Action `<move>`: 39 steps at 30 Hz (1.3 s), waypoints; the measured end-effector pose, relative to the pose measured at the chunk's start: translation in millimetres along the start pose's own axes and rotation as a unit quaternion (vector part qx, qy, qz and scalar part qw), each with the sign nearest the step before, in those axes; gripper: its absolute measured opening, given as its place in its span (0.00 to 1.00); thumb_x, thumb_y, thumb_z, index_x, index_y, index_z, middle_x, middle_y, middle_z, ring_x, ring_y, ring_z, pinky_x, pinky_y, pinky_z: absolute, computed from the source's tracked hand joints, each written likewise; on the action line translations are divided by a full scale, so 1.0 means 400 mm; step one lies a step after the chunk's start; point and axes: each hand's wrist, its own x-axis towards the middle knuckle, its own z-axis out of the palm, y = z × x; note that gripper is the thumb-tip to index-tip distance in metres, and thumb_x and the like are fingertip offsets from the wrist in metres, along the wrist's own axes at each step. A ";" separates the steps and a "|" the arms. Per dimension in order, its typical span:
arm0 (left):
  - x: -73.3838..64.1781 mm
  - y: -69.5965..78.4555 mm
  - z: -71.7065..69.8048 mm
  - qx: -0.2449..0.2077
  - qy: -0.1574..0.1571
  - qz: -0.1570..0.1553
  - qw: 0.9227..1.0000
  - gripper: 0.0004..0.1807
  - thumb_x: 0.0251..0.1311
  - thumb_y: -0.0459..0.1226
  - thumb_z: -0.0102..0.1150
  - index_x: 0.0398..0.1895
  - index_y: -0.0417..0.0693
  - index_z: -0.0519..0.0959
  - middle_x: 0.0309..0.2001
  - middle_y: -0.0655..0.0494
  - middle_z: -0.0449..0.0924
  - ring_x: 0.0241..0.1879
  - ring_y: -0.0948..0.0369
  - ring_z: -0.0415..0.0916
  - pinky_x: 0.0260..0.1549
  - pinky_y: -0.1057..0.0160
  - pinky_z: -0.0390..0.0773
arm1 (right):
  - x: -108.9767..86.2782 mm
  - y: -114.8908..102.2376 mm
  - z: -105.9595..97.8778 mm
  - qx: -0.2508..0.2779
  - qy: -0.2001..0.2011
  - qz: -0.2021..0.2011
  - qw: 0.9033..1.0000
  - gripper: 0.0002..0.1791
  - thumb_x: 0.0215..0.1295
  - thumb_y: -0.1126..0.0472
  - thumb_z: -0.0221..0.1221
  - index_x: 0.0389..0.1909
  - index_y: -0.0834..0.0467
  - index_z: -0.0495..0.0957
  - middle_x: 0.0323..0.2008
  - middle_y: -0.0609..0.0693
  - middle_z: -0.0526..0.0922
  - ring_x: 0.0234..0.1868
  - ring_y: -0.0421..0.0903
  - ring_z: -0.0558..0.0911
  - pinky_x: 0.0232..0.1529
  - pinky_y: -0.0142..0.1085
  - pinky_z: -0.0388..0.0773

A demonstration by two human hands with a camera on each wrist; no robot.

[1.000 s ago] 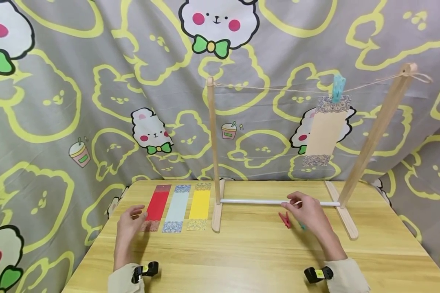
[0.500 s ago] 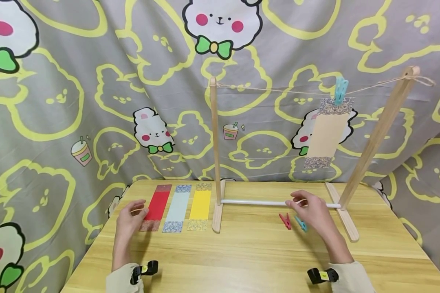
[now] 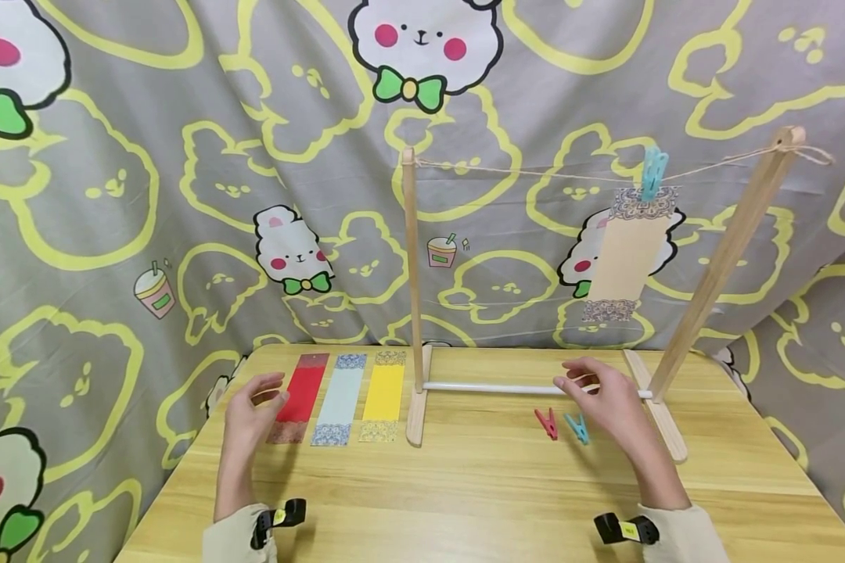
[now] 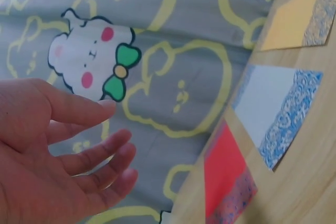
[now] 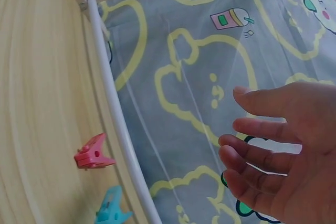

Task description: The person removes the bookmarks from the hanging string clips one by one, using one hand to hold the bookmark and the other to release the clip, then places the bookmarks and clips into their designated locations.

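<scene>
My left hand [image 3: 253, 418] hovers beside a red bookmark-like card [image 3: 303, 397], its fingers relaxed and holding nothing. To the right of that card lie a pale blue card [image 3: 339, 400] and a yellow card [image 3: 383, 397], all with patterned ends. My right hand [image 3: 605, 395] is held above the table near the white rod [image 3: 493, 388], empty, with fingers loosely bent. Just left of it a red clothespin [image 3: 547, 424] and a teal clothespin [image 3: 577, 428] lie on the wood. A beige card [image 3: 627, 258] hangs from the string by another teal clothespin [image 3: 652, 173].
A wooden frame has a left post [image 3: 412, 274], a right post [image 3: 728, 258] and flat feet. A sagging string [image 3: 521, 170] joins the post tops. Behind the wooden table [image 3: 422, 500] hangs a grey patterned curtain [image 3: 352, 180].
My right hand has shifted slightly right and up, so the teal clothespin on the table now shows fully. My left hand has risen slightly. The cards have stayed in place.
</scene>
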 end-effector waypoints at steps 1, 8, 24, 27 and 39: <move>0.000 0.004 0.001 -0.004 0.001 0.006 1.000 0.20 0.70 0.29 0.58 0.64 0.39 0.76 0.62 0.36 0.76 0.60 0.43 0.74 0.40 0.82 0.70 | 0.000 -0.002 -0.003 0.001 0.003 -0.004 1.000 0.18 0.69 0.55 0.67 0.52 0.63 0.83 0.39 0.54 0.87 0.38 0.51 0.86 0.39 0.39 0.84; -0.009 0.037 0.011 -0.023 -0.003 0.036 0.999 0.19 0.71 0.28 0.59 0.63 0.37 0.77 0.61 0.37 0.76 0.59 0.44 0.74 0.40 0.82 0.71 | -0.003 -0.013 -0.024 0.011 0.029 -0.024 0.999 0.16 0.69 0.57 0.67 0.51 0.63 0.83 0.39 0.54 0.87 0.39 0.51 0.85 0.41 0.42 0.86; -0.032 0.081 0.033 -0.057 0.001 0.081 0.995 0.16 0.69 0.27 0.60 0.59 0.37 0.79 0.57 0.41 0.79 0.56 0.51 0.77 0.48 0.81 0.71 | -0.019 -0.030 -0.056 0.025 0.043 -0.026 0.998 0.16 0.70 0.55 0.66 0.53 0.60 0.83 0.41 0.52 0.86 0.41 0.38 0.82 0.44 0.25 0.81; -0.038 0.093 0.034 -0.068 0.006 0.088 0.994 0.16 0.69 0.26 0.61 0.58 0.37 0.80 0.56 0.42 0.80 0.53 0.59 0.77 0.48 0.80 0.73 | -0.020 -0.036 -0.064 0.028 0.048 -0.029 0.998 0.16 0.70 0.55 0.66 0.52 0.59 0.84 0.43 0.52 0.85 0.42 0.35 0.80 0.45 0.24 0.80; -0.054 0.133 0.050 -0.110 -0.003 0.106 0.988 0.16 0.69 0.26 0.61 0.58 0.35 0.80 0.55 0.40 0.79 0.49 0.66 0.77 0.49 0.76 0.77 | -0.024 -0.055 -0.096 0.043 0.062 -0.028 0.997 0.15 0.70 0.56 0.67 0.53 0.59 0.83 0.45 0.53 0.86 0.42 0.31 0.79 0.46 0.17 0.74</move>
